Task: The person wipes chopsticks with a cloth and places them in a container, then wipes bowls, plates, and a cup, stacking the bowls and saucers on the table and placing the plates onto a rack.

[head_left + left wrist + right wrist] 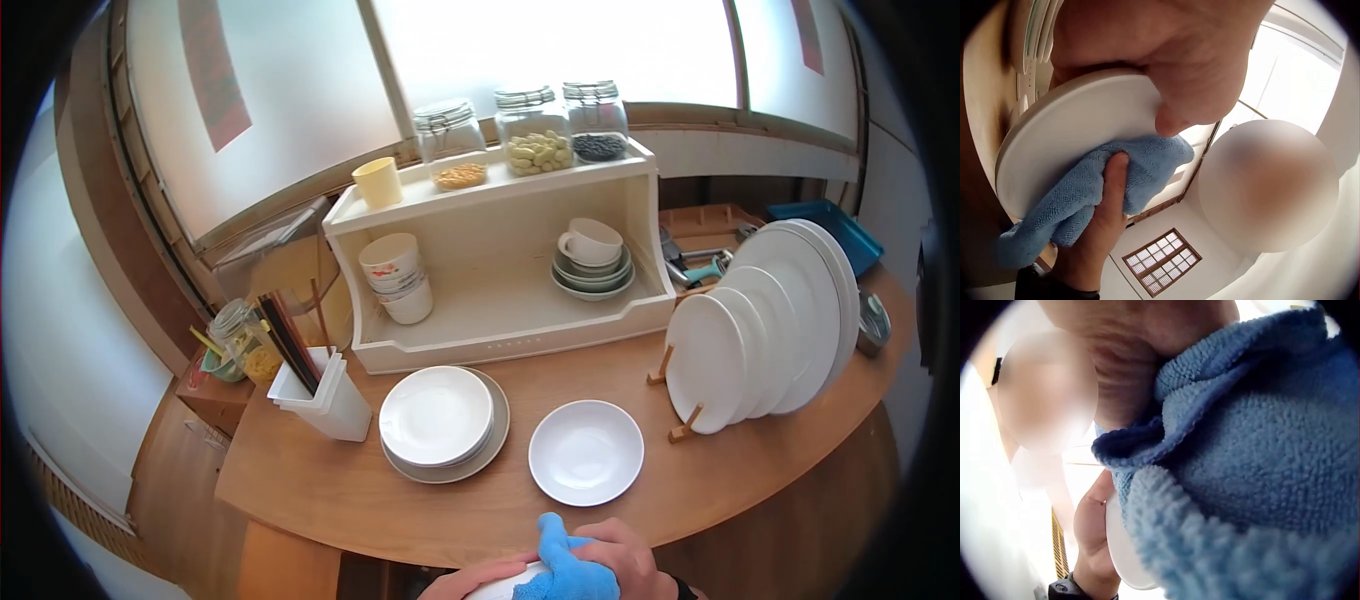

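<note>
At the bottom of the head view, my left hand (468, 580) grips a white dish (497, 588) by its edge. My right hand (625, 560) holds a blue cloth (572, 578) against that dish. In the left wrist view, the dish (1079, 131) is tilted; the left hand (1166, 56) is at its rim, and the right thumb presses the cloth (1141, 165) onto its surface. The right wrist view has the cloth (1260, 462) bunched under the right hand (1141, 356), which hides part of the dish (1125, 550); the left hand (1093, 531) is beyond.
A white bowl (586, 453) and stacked plates (437, 415) stand on the table (480, 520). Behind is a white shelf (490, 250) with cups, bowls and jars. Upright plates (705, 362) stand in a rack at right, a utensil container (335, 405) at left.
</note>
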A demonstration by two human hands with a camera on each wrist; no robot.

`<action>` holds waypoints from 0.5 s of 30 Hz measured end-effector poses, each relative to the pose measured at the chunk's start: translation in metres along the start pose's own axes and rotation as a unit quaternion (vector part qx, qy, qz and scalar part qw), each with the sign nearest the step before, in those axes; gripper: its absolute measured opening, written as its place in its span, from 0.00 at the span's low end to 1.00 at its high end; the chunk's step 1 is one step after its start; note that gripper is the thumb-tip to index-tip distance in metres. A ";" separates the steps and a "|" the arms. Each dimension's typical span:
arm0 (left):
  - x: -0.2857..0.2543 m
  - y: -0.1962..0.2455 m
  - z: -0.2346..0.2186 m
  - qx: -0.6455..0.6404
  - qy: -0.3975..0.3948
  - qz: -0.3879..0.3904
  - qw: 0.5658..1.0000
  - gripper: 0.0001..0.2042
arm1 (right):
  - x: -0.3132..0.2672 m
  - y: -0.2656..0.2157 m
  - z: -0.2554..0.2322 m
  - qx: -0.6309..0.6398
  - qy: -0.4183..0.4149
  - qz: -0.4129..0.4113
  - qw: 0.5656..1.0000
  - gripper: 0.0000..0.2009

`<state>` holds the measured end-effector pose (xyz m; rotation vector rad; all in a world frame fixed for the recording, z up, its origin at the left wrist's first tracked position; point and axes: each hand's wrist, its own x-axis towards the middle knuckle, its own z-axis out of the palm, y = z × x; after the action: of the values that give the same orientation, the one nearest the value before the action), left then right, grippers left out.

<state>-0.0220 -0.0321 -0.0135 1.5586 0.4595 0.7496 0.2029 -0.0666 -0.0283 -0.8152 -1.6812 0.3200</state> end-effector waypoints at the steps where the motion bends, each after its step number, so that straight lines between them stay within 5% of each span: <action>1: -0.001 0.001 -0.001 0.000 0.008 0.005 1.000 0.20 | 0.002 -0.003 -0.002 -0.042 0.004 -0.001 0.999 0.25; 4: -0.003 0.000 -0.005 -0.047 -0.014 -0.027 0.998 0.19 | 0.004 -0.002 -0.001 -0.027 -0.014 -0.025 0.999 0.22; 6: -0.005 -0.012 -0.008 0.058 -0.023 0.168 0.984 0.18 | 0.011 -0.003 -0.001 0.015 -0.022 -0.042 0.999 0.21; 7: -0.008 -0.016 -0.007 0.057 -0.020 0.173 0.983 0.18 | 0.014 -0.006 0.001 0.142 -0.027 0.069 0.987 0.20; 9: -0.014 -0.020 -0.002 -0.071 0.058 0.202 0.975 0.17 | 0.023 -0.019 0.008 0.379 -0.033 0.286 0.879 0.20; 10: -0.016 -0.018 0.004 -0.090 0.092 0.210 0.969 0.17 | 0.037 -0.043 0.011 0.105 -0.033 0.199 0.974 0.20; 12: -0.013 -0.023 0.014 -0.115 0.121 0.252 0.953 0.18 | 0.040 -0.045 0.034 0.358 0.025 0.276 0.892 0.18; 15: -0.004 -0.017 0.015 -0.094 0.132 0.318 0.934 0.21 | 0.020 -0.040 0.068 0.359 0.020 0.315 0.879 0.18</action>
<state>-0.0119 -0.0430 -0.0314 1.4307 0.0558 1.4696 0.1246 -0.0681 -0.0086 -0.7553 -1.0676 1.2829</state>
